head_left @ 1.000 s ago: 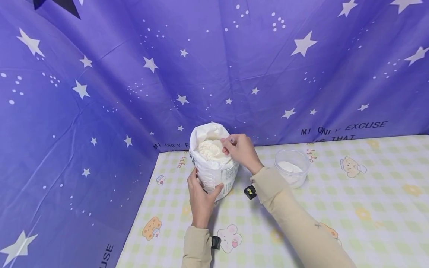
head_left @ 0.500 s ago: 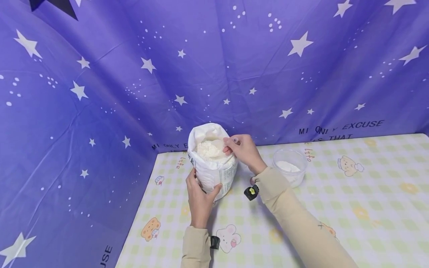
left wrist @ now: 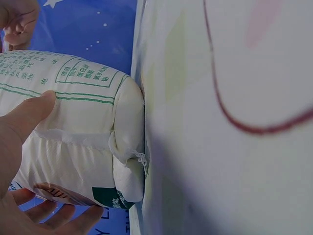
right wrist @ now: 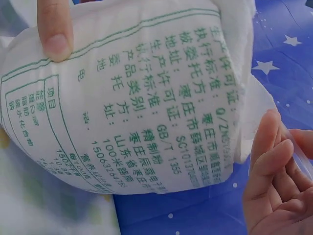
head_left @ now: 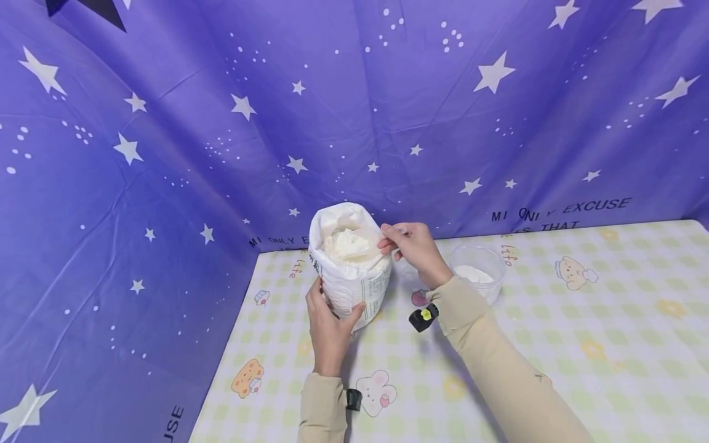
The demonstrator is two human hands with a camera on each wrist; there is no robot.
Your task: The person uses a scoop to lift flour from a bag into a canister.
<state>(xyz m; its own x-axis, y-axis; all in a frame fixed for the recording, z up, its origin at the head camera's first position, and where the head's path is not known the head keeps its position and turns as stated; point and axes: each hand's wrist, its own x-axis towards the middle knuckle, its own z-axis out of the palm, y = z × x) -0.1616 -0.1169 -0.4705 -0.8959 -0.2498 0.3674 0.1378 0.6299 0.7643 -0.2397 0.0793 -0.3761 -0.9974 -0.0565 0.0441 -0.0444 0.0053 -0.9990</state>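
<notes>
We find the bag of flour point(head_left: 362, 295) standing open-mouthed on the checked tablecloth point(head_left: 554, 332), near its back left corner. We judge it fairly heavy but soft, its creased cloth-like skin giving under pressure; low on the sides, where the contents pack it firm, seems the surest hold, as the loose rim would likely fold. To its right, by the back edge, sits the clear plastic tub point(head_left: 501, 264), probably light, slick and best taken round its wall. The left hand point(head_left: 331, 335) grips the bag low, thumb across the front, fingers spread round the side. The right hand point(head_left: 414, 247) pinches the translucent handle point(right wrist: 299, 154) of a utensil beside the bag's rim; we cannot tell how stiff it is.
</notes>
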